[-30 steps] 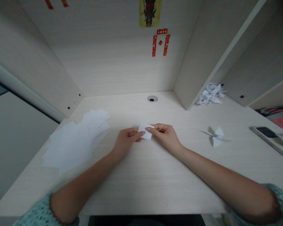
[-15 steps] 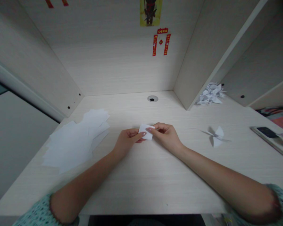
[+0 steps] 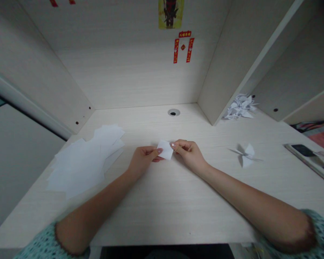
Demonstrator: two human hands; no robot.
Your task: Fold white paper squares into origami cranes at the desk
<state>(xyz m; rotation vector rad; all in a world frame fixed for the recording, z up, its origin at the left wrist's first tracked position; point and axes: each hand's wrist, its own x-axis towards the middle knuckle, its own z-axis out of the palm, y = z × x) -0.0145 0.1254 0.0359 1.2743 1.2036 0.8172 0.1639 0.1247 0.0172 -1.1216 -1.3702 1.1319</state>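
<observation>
Between my hands, over the middle of the desk, is a small folded square of white paper (image 3: 165,150). My left hand (image 3: 143,158) pinches its left side, thumb on top and fingers underneath. At the upper right corner, my right hand (image 3: 189,153) has the paper between thumb and fingertips. To the left lies a spread pile of white paper sheets (image 3: 83,163). A folded white paper figure with thin points, like an origami crane (image 3: 247,156), rests to the right of my right hand.
A heap of folded white paper pieces (image 3: 240,107) sits behind the upright divider (image 3: 218,86). At the far right lies a phone (image 3: 304,150) on a flat, pale object. A round cable hole (image 3: 174,112) is near the back panel.
My right thumb has slid from the paper's face out to its upper right corner. The paper has turned slightly, and more of its surface shows.
</observation>
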